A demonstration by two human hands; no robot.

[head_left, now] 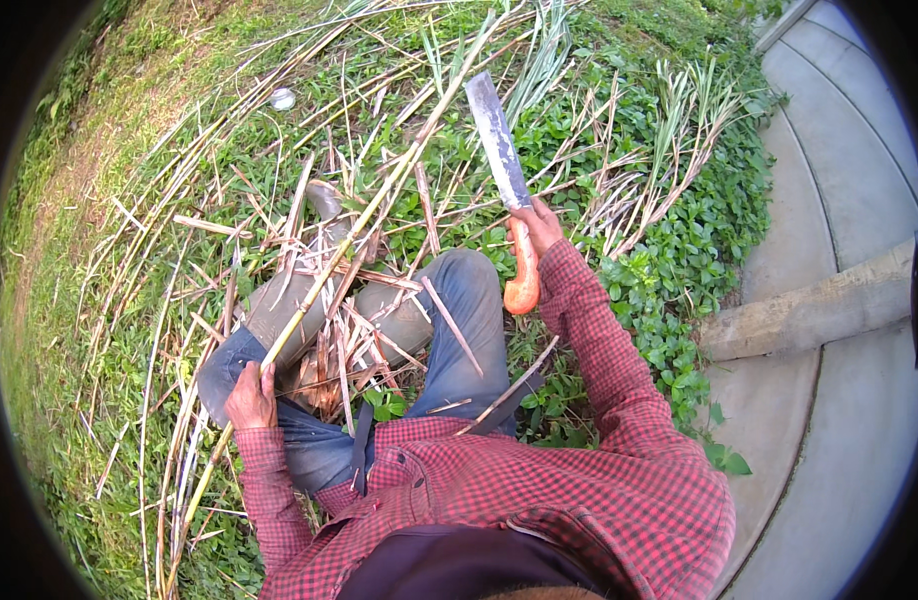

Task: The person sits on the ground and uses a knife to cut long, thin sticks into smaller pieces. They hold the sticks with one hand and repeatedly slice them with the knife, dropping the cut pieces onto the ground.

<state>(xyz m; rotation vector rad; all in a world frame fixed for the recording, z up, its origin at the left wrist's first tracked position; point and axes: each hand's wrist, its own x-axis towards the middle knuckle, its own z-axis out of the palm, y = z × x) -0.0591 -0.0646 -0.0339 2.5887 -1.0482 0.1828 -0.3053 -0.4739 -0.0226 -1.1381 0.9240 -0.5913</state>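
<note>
Across my lap runs a long yellow-green cane stalk, slanting from the lower left up to the far middle. My left hand is closed around it beside my left knee. In my right hand is a machete with an orange handle and a worn, pale-streaked blade. The blade points up and away, to the right of the stalk and apart from it. Dry husk strips lie heaped over and between my boots and legs.
More long cane stalks lie on the grass to the left. Cut leafy tops rest on the green plants at the far right. A small whitish round object sits in the grass. Concrete paving with a raised beam borders the right side.
</note>
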